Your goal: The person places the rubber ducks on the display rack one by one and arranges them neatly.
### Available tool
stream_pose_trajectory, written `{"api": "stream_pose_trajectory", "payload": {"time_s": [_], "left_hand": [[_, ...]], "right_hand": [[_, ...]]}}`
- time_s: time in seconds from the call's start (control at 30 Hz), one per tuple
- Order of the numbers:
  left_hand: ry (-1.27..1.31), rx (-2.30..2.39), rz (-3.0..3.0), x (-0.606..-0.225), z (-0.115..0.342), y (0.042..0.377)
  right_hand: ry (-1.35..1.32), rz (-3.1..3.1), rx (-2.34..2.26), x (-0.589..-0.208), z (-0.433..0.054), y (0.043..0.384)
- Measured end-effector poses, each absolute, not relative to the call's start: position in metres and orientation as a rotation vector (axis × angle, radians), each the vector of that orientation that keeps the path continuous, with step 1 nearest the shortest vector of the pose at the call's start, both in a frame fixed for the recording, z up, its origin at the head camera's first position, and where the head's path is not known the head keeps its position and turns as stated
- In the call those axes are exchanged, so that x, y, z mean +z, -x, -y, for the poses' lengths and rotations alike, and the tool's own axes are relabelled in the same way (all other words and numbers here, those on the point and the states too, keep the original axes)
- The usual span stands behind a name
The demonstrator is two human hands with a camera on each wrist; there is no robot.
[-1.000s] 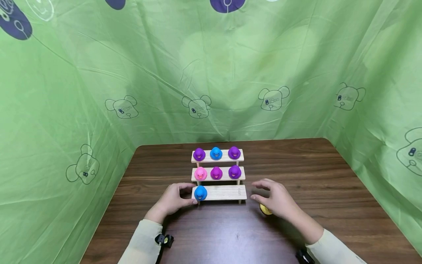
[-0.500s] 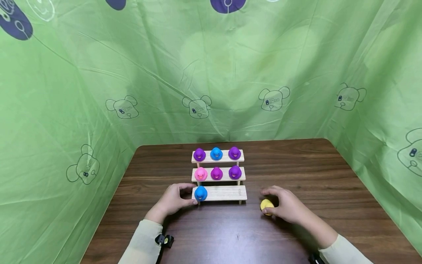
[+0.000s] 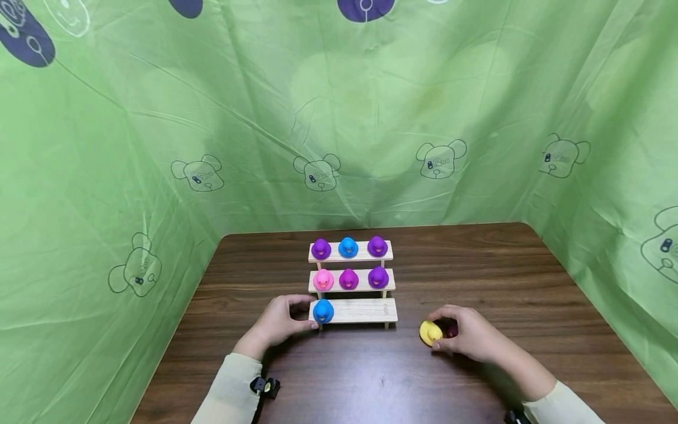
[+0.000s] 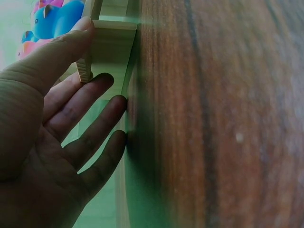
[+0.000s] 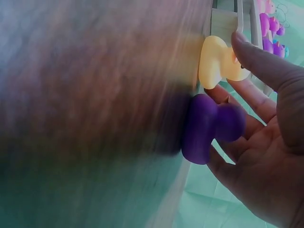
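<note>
My left hand point(image 3: 278, 321) holds the left end of a three-step wooden display stand point(image 3: 357, 311), with thumb and index finger at the lowest step's edges. A blue rubber duck point(image 3: 323, 311) sits on that step, near my left fingertips. My right hand point(image 3: 471, 335) reaches low over the table, thumb and fingers spread apart. A yellow rubber duck point(image 3: 429, 333) stands by its thumb and index tips. In the right wrist view a purple rubber duck point(image 5: 202, 128) lies closer to the palm, between thumb and fingers; the hand partly hides it in the head view.
The middle step bears a pink duck point(image 3: 323, 280) and two purple ducks. On the top step another blue duck point(image 3: 348, 247) sits between two purple ones. A brown wood-grain table point(image 3: 254, 259) carries everything, with green printed cloth point(image 3: 371, 194) around its back and sides.
My right hand has moved right and slightly toward me, from beside the stand to around the yellow and purple ducks, uncovering the yellow one. My left hand has stayed at the stand.
</note>
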State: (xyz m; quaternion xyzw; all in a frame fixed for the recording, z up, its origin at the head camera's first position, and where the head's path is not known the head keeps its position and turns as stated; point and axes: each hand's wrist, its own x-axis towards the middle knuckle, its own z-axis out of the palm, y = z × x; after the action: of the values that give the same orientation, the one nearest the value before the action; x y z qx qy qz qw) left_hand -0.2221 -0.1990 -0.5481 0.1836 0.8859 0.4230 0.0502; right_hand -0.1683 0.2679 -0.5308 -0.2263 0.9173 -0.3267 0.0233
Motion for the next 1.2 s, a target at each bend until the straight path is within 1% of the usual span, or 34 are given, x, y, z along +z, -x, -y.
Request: {"api": "stream_pose_trajectory", "payload": {"time_s": [0.8,1.2], "left_hand": [[-0.542,1.297,-2.687,-0.549,0.200,0.223],[-0.548,1.296,-2.694,-0.548,0.199,0.222]], "right_hand": [[0.689,-2.851,-1.040,-0.533,-0.266,0.170],[0.662,-2.867,-1.154,-0.522,-0.242,0.175]]}}
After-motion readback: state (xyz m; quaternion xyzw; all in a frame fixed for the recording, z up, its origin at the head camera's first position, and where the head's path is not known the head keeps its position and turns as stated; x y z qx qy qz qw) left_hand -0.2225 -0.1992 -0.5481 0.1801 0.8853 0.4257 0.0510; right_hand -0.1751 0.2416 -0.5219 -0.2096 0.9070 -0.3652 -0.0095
